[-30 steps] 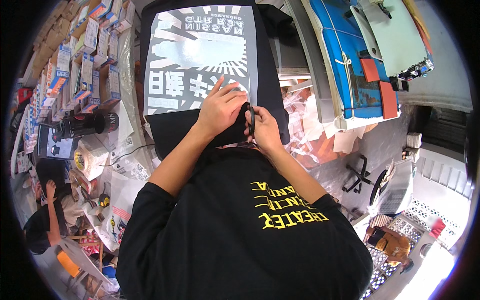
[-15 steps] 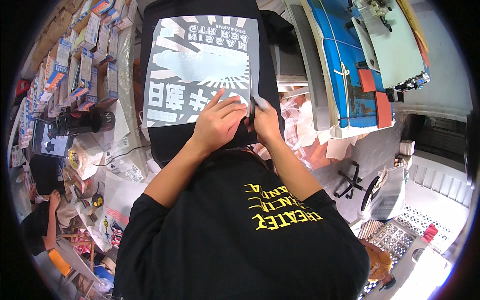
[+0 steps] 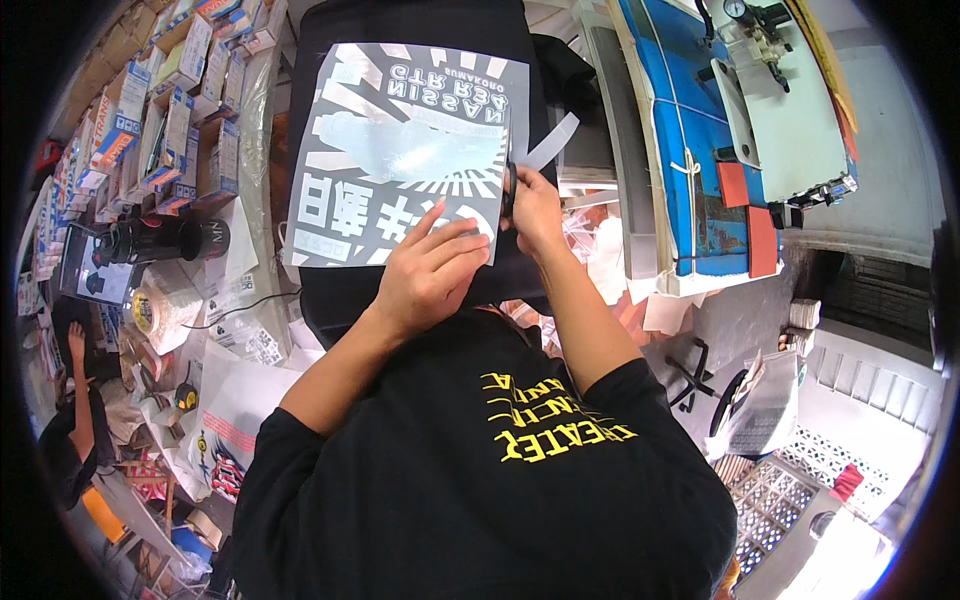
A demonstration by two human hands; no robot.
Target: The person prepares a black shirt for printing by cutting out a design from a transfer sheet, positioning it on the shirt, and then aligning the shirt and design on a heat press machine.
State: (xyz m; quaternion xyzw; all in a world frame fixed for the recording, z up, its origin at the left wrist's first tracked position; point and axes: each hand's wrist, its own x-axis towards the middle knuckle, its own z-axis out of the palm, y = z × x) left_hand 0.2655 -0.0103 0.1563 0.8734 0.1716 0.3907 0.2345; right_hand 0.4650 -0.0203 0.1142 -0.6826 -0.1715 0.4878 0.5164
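Observation:
A printed transfer film sheet [image 3: 400, 150] with grey and white graphics lies flat on the black cloth-covered board [image 3: 420, 20]. My left hand [image 3: 432, 268] rests on its lower right part, fingers stretched out and lying on the film. At the sheet's right edge, my right hand [image 3: 535, 212] is closed round a pair of black-handled scissors [image 3: 511, 187], whose blades are mostly hidden. A narrow pale strip [image 3: 549, 142] of film sticks out to the right above that hand, cut along the sheet's edge.
On the right stands a blue-topped press [image 3: 690, 130] with red pads and a white cord. Several cardboard boxes [image 3: 190, 140] fill the left side, near a black cup [image 3: 212, 238] and a phone [image 3: 100, 265]. Another person's arm [image 3: 82, 400] shows at far left.
My right hand and the scissors have moved up along the sheet's right edge. The cut strip now swings out to the right. My left hand stays on the film.

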